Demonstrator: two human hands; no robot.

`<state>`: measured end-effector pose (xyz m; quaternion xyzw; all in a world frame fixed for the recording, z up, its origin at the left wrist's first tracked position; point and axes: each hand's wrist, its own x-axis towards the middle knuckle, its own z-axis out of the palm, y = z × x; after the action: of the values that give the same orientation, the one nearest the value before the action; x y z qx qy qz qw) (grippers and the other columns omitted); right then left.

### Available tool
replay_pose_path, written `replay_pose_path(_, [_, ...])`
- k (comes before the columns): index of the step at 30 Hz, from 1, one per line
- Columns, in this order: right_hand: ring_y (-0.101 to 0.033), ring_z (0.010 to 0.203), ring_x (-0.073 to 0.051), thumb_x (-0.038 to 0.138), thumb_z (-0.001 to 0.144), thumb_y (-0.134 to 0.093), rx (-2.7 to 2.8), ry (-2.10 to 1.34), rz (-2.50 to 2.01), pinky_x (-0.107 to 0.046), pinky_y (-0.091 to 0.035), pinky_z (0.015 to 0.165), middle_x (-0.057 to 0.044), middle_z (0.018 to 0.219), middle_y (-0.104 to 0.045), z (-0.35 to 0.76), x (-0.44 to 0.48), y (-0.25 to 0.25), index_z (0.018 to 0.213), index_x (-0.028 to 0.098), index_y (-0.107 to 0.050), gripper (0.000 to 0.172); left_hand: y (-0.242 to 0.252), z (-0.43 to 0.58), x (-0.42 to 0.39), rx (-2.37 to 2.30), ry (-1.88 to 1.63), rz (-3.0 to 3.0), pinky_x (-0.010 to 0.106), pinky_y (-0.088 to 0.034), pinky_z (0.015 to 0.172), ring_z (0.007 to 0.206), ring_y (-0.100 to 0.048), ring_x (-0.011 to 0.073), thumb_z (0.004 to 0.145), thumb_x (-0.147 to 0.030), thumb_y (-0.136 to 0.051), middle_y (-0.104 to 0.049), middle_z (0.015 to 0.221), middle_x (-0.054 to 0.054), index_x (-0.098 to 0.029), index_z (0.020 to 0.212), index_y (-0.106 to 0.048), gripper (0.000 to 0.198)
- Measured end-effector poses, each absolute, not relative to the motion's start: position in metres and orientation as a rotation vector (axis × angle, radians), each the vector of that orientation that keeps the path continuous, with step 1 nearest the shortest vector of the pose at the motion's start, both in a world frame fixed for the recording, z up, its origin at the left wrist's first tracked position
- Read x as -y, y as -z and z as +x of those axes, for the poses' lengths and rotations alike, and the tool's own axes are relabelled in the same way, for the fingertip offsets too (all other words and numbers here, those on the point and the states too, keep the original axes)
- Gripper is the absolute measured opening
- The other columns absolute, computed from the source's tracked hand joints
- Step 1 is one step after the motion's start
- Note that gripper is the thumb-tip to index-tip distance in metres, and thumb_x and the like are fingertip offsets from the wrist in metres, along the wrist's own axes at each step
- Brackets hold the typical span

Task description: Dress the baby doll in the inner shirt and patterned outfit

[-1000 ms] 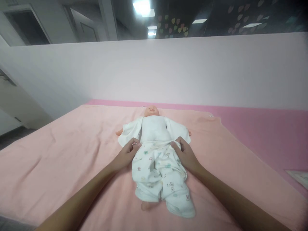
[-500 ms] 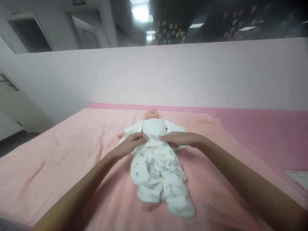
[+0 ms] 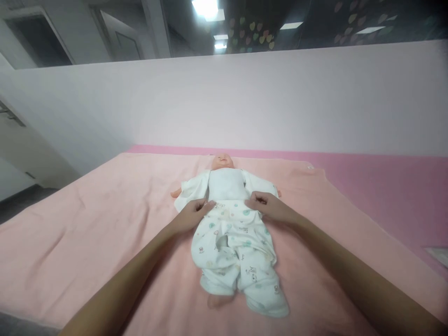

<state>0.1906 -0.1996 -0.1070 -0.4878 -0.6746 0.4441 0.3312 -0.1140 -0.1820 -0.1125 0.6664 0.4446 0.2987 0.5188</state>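
Observation:
A baby doll [image 3: 223, 161] lies on its back, head toward the wall. It wears a white top [image 3: 227, 183], spread open at the sides with the sleeves out, and white printed baby pants [image 3: 231, 233]. One bare foot [image 3: 220, 301] shows below a pant leg; the other foot is hidden by cloth. My left hand [image 3: 194, 212] is closed on the waistband at its left side, thumb on top. At the right side of the waistband, my right hand [image 3: 268, 205] pinches the cloth with curled fingers.
A pink blanket [image 3: 105, 224] covers most of the padded pink surface [image 3: 378, 196]. Behind it stands a low white wall [image 3: 280, 102] topped by dark glass. A door [image 3: 24, 144] is at the left, and a pale flat item [image 3: 437, 254] lies at the right edge.
My hands have moved apart to the two sides of the waistband, fingers now curled. The waistband is drawn wider and flatter. The view has tilted slightly down.

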Motion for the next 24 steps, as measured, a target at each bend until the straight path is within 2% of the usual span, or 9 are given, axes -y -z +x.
replay_pose_path(4, [-0.042, 0.066, -0.015, 0.068, 0.091, -0.068, 1.654, -1.158, -1.208, -0.031, -0.036, 0.067, 0.005, 0.068, -0.044, 0.185, 0.208, 0.132, 0.069, 0.023, -0.044, 0.056, 0.115, -0.114, 0.183, -1.031, -0.714, 1.558, 0.027, -0.037, 0.062, 0.069, -0.047, 0.015, 0.095, -0.067, -0.061, -0.049, 0.074, -0.001, -0.019, 0.08, -0.056, 0.05])
replay_pose_path(7, [-0.053, 0.072, -0.018, 0.072, 0.091, -0.067, 1.391, -1.291, -1.113, -0.033, -0.045, 0.07, 0.002, 0.073, -0.055, 0.173, 0.213, 0.134, 0.076, 0.024, -0.054, 0.051, 0.115, -0.112, 0.183, -0.991, -0.768, 1.495, 0.027, -0.038, 0.063, 0.071, -0.048, 0.0152, 0.097, -0.067, -0.058, -0.05, 0.077, -0.001, -0.019, 0.084, -0.056, 0.049])
replay_pose_path(10, [-0.066, 0.093, -0.027, 0.073, 0.091, -0.065, 1.057, -1.466, -0.993, -0.039, -0.054, 0.082, -0.003, 0.092, -0.071, 0.16, 0.216, 0.131, 0.095, 0.027, -0.065, 0.046, 0.115, -0.109, 0.184, -0.96, -0.859, 1.449, 0.026, -0.037, 0.061, 0.069, -0.042, 0.0137, 0.098, -0.065, -0.058, -0.045, 0.074, -0.003, -0.02, 0.08, -0.049, 0.049])
replay_pose_path(12, [-0.067, 0.106, -0.03, 0.072, 0.09, -0.067, 0.946, -1.512, -0.946, -0.041, -0.056, 0.089, -0.005, 0.103, -0.074, 0.155, 0.216, 0.13, 0.104, 0.029, -0.067, 0.045, 0.116, -0.107, 0.186, -0.954, -0.892, 1.434, 0.025, -0.035, 0.06, 0.067, -0.039, 0.013, 0.098, -0.064, -0.059, -0.042, 0.072, -0.004, -0.021, 0.077, -0.044, 0.05])
replay_pose_path(15, [-0.067, 0.114, -0.032, 0.071, 0.09, -0.068, 0.916, -1.512, -0.956, -0.043, -0.056, 0.094, -0.006, 0.11, -0.075, 0.152, 0.215, 0.13, 0.113, 0.03, -0.067, 0.047, 0.116, -0.102, 0.188, -0.964, -0.915, 1.432, 0.025, -0.035, 0.06, 0.067, -0.039, 0.0131, 0.098, -0.063, -0.059, -0.043, 0.072, -0.004, -0.021, 0.076, -0.044, 0.05])
replay_pose_path(17, [-0.067, 0.112, -0.031, 0.071, 0.091, -0.066, 0.941, -1.488, -0.984, -0.043, -0.056, 0.093, -0.007, 0.109, -0.075, 0.153, 0.213, 0.132, 0.113, 0.029, -0.068, 0.047, 0.117, -0.101, 0.189, -0.969, -0.915, 1.435, 0.026, -0.035, 0.061, 0.066, -0.04, 0.0131, 0.097, -0.063, -0.06, -0.043, 0.071, -0.004, -0.02, 0.075, -0.045, 0.05])
replay_pose_path(20, [-0.066, 0.099, -0.028, 0.07, 0.091, -0.067, 1.011, -1.418, -1.001, -0.041, -0.054, 0.088, -0.005, 0.099, -0.072, 0.157, 0.209, 0.136, 0.1, 0.027, -0.066, 0.043, 0.116, -0.103, 0.187, -0.971, -0.93, 1.454, 0.025, -0.034, 0.06, 0.065, -0.041, 0.0131, 0.094, -0.059, -0.065, -0.043, 0.07, -0.004, -0.021, 0.074, -0.046, 0.047])
replay_pose_path(24, [-0.052, 0.074, -0.02, 0.067, 0.087, -0.07, 1.207, -1.258, -1.034, -0.035, -0.046, 0.072, 0.001, 0.075, -0.055, 0.17, 0.203, 0.132, 0.076, 0.025, -0.054, 0.046, 0.109, -0.108, 0.178, -1.024, -1.049, 1.546, 0.026, -0.038, 0.063, 0.071, -0.047, 0.0149, 0.094, -0.054, -0.066, -0.05, 0.077, -0.002, -0.022, 0.083, -0.053, 0.037])
